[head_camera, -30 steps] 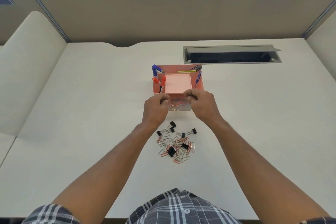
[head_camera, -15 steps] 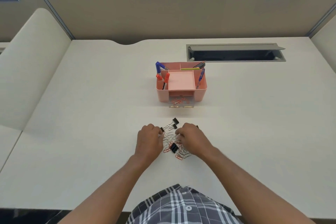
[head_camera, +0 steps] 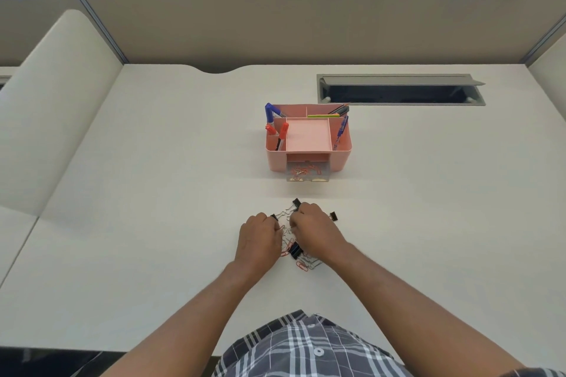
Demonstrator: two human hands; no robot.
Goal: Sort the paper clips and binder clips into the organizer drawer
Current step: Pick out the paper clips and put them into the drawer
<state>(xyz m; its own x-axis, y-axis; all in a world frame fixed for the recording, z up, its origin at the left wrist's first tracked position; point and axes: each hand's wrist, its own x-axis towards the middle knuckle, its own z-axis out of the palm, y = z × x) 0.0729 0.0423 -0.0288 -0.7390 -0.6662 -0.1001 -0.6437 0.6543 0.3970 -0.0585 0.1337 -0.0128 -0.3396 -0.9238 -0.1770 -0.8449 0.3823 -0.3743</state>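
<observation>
A pink desk organizer (head_camera: 340,159) stands mid-desk. Its clear drawer (head_camera: 307,175) is pulled out toward me and holds several orange paper clips. Nearer to me lies a pile of paper clips (head_camera: 303,263) mixed with black binder clips (head_camera: 295,251). My left hand (head_camera: 258,237) rests on the pile's left side, fingers curled down onto the clips. My right hand (head_camera: 315,231) covers the pile's right side, fingers bent onto it. What either hand grips is hidden under the fingers. One binder clip (head_camera: 333,216) lies just right of my right hand.
Markers and pens stand in the organizer's side compartments (head_camera: 277,135). A grey cable hatch (head_camera: 398,90) is open in the desk behind it. A beige partition wall (head_camera: 275,15) closes the back, and a padded divider (head_camera: 46,119) runs along the left.
Both hands left the drawer front, came back toward me and settled on the clip pile. Since half a second ago they have barely moved.
</observation>
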